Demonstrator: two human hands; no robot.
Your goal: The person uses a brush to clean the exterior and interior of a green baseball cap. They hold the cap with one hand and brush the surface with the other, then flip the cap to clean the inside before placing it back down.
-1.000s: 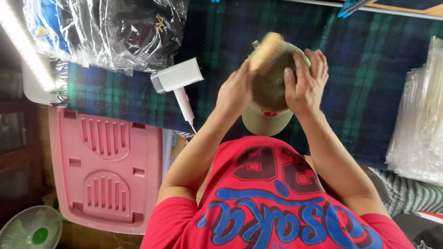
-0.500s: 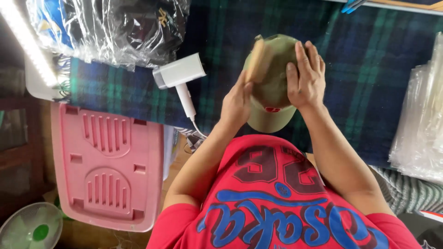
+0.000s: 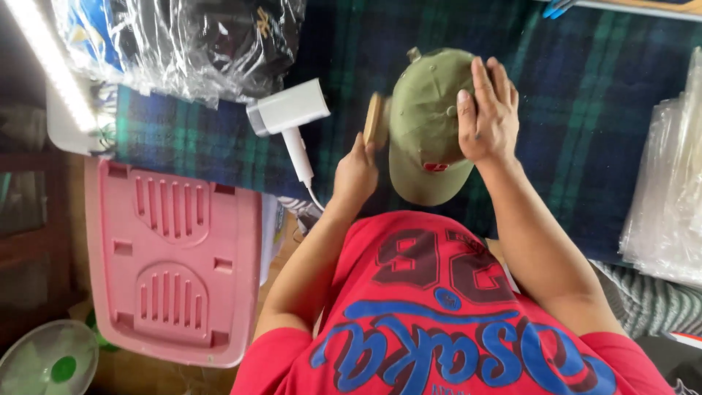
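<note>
Since the earlier frames the brush (image 3: 375,121) has come off the top of the cap (image 3: 424,124) and gone round to its side, and the cap has turned so that its crown and top button face the camera, brim toward the person's chest. The left hand (image 3: 356,173) is closed on the wooden brush and holds it against the cap's side panel; the right hand (image 3: 488,111) lies spread over the opposite side of the crown, fingers flat, steadying it. The two hands are apart, with the cap between them. The olive cap is held just above the plaid cloth (image 3: 585,95) that covers the tabletop, roughly midway along it and near its front edge. A white hair dryer (image 3: 289,117) lies on the cloth just left of the brush, and clear plastic bags (image 3: 183,44) with dark goods sit toward the far left corner. More clear bags (image 3: 669,197) are stacked at the right edge, and a pink stool (image 3: 172,260) stands off the left end. I judge the step in hand to be brushing the cap's side; the next stroke calls for a firm counter-hold from the right hand and a small turn of the cap to offer a fresh panel
</note>
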